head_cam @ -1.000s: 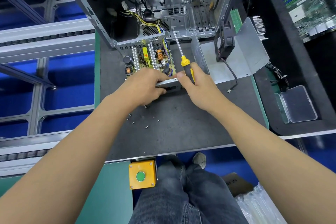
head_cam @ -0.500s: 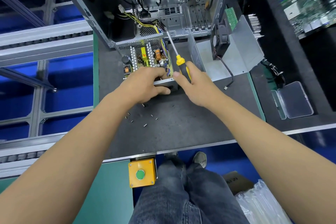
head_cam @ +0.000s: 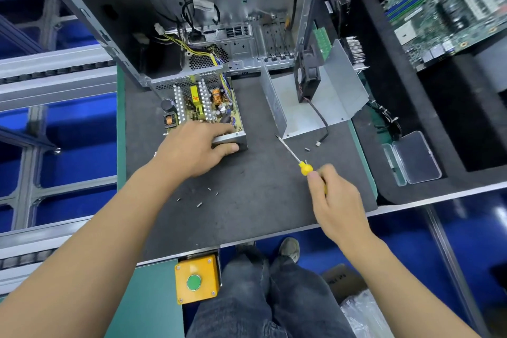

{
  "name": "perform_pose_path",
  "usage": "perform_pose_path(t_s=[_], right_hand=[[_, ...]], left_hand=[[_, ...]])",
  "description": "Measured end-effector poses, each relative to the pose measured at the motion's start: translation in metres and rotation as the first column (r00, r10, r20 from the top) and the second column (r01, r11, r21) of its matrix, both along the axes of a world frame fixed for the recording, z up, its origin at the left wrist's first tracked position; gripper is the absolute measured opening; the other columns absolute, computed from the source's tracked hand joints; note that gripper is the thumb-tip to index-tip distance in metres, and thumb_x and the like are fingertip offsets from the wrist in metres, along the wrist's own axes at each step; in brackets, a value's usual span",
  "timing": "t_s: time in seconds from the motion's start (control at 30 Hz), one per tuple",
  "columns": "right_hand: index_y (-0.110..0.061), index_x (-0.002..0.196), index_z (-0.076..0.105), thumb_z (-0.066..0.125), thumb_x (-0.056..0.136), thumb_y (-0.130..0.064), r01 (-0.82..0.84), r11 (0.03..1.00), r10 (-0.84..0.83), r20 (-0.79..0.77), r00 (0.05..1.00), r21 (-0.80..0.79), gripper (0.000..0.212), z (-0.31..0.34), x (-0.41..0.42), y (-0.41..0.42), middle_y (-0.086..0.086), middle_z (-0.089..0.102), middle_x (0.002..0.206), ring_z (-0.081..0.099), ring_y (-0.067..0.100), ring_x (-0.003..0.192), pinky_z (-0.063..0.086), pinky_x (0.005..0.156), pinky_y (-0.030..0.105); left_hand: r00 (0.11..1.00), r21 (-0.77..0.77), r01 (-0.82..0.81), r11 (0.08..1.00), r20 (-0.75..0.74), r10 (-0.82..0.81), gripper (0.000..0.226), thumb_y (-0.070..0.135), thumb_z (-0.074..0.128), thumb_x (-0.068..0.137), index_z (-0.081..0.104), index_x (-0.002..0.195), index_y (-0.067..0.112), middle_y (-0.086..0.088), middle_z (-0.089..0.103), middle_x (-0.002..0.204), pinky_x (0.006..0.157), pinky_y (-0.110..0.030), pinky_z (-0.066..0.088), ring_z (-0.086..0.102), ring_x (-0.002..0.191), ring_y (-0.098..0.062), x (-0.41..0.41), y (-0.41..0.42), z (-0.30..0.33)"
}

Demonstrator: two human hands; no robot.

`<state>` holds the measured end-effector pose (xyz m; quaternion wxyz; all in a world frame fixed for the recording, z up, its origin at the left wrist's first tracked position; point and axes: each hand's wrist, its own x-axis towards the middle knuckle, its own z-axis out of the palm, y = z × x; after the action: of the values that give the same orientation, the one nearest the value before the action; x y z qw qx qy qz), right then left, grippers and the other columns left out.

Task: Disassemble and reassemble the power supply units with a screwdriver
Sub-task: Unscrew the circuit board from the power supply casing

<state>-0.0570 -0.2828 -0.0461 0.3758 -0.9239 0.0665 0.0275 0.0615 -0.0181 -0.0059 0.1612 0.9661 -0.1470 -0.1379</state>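
The opened power supply unit (head_cam: 203, 107) lies on the dark mat (head_cam: 260, 195), its circuit board with coils and heat sinks exposed. My left hand (head_cam: 194, 148) grips its near metal edge. My right hand (head_cam: 336, 200) holds the yellow-handled screwdriver (head_cam: 295, 156) to the right of the unit, shaft pointing up-left, tip just above the mat near the detached cover. The grey metal cover (head_cam: 307, 101) stands open at the right with a black fan (head_cam: 308, 77) leaning in it. Several loose screws (head_cam: 199, 203) lie below my left hand, and one more screw (head_cam: 307, 149) sits near the fan's cable end.
An open computer case (head_cam: 219, 22) with cables stands behind the unit. A clear plastic box (head_cam: 414, 160) and a motherboard (head_cam: 444, 5) sit at the right. A yellow box with a green button (head_cam: 196, 280) hangs under the table's front edge. Conveyor rails (head_cam: 55, 71) run at the left.
My right hand has pulled the screwdriver away from the power supply unit, down and to the right. My left hand stays on the unit's near edge.
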Motion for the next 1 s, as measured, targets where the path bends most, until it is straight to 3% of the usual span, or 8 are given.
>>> perform_pose_path(t_s=[0.17,0.3,0.43,0.5,0.57,0.67,0.77,1.0], right_hand=[[-0.005,0.094,0.064,0.045,0.099,-0.037,-0.094,0.960,0.147,0.191,0.971,-0.264,0.037,-0.012,0.002,-0.005,0.007,0.056,0.081,0.051,0.028,0.072,0.046,0.065,0.047],[-0.005,0.095,0.066,0.065,0.093,-0.030,-0.044,0.941,0.136,0.255,0.957,-0.336,0.025,-0.021,0.011,0.008,0.010,0.056,0.087,0.051,0.031,0.077,0.044,0.063,0.045],[-0.012,0.103,0.064,0.070,0.087,-0.038,0.118,0.887,0.026,0.305,0.952,-0.446,0.030,-0.024,0.013,0.028,0.012,0.054,0.101,0.043,0.032,0.089,0.032,0.066,0.039],[-0.014,0.104,0.064,0.069,0.088,-0.038,0.106,0.897,0.074,0.382,0.921,-0.430,0.030,-0.021,0.011,0.047,0.012,0.053,0.104,0.040,0.030,0.090,0.028,0.068,0.038],[-0.014,0.100,0.067,0.070,0.087,-0.034,-0.056,0.913,0.230,0.397,0.889,-0.404,0.024,-0.019,0.012,0.076,0.010,0.056,0.097,0.043,0.030,0.086,0.034,0.067,0.040],[-0.013,0.097,0.072,0.075,0.085,-0.032,-0.263,0.931,0.324,0.236,0.916,-0.255,0.023,-0.016,0.014,0.115,0.008,0.061,0.091,0.052,0.034,0.087,0.043,0.070,0.045],[-0.012,0.101,0.072,0.074,0.087,-0.027,-0.297,0.942,0.316,0.117,0.942,-0.157,0.021,-0.018,0.013,0.132,0.009,0.060,0.097,0.053,0.033,0.095,0.045,0.079,0.047],[-0.012,0.092,0.074,0.072,0.088,-0.019,-0.296,0.935,0.333,0.196,0.922,-0.198,0.008,-0.020,0.012,0.136,0.010,0.057,0.092,0.053,0.031,0.086,0.046,0.071,0.045]], left_hand=[[0.995,-0.084,0.020,0.996,-0.095,-0.028,0.040,0.046,0.061,0.095,0.061,0.134,0.036,0.000,0.070,0.125,0.088,-0.035,0.048,0.062,0.113,-0.028,0.003,0.004,0.005],[0.981,-0.090,0.056,0.994,-0.180,-0.071,0.037,0.039,0.057,0.099,0.057,0.136,0.033,0.000,0.068,0.116,0.079,-0.029,0.038,0.060,0.101,-0.025,0.007,0.002,0.007],[0.968,-0.117,0.058,0.991,-0.236,-0.084,0.030,0.036,0.059,0.099,0.062,0.127,0.027,0.006,0.062,0.089,0.077,-0.032,0.045,0.061,0.090,-0.024,0.011,0.002,0.012],[0.967,-0.135,0.056,0.989,-0.241,-0.088,0.031,0.035,0.060,0.099,0.063,0.129,0.026,0.009,0.061,0.087,0.079,-0.030,0.045,0.060,0.090,-0.022,0.011,0.002,0.013],[0.966,-0.153,0.048,0.987,-0.243,-0.085,0.033,0.035,0.062,0.098,0.063,0.130,0.027,0.006,0.063,0.094,0.082,-0.030,0.045,0.060,0.093,-0.021,0.011,0.003,0.013],[0.969,-0.184,0.038,0.982,-0.235,-0.082,0.035,0.034,0.066,0.096,0.065,0.130,0.028,0.003,0.069,0.108,0.081,-0.026,0.042,0.060,0.100,-0.019,0.012,0.005,0.011],[0.966,-0.192,0.038,0.981,-0.243,-0.085,0.038,0.035,0.067,0.094,0.064,0.132,0.030,0.004,0.069,0.118,0.083,-0.023,0.040,0.059,0.105,-0.015,0.014,0.007,0.009],[0.970,-0.196,0.030,0.980,-0.232,-0.076,0.036,0.035,0.072,0.091,0.068,0.126,0.033,0.012,0.065,0.099,0.075,-0.022,0.040,0.060,0.094,-0.013,0.017,0.009,0.007]])
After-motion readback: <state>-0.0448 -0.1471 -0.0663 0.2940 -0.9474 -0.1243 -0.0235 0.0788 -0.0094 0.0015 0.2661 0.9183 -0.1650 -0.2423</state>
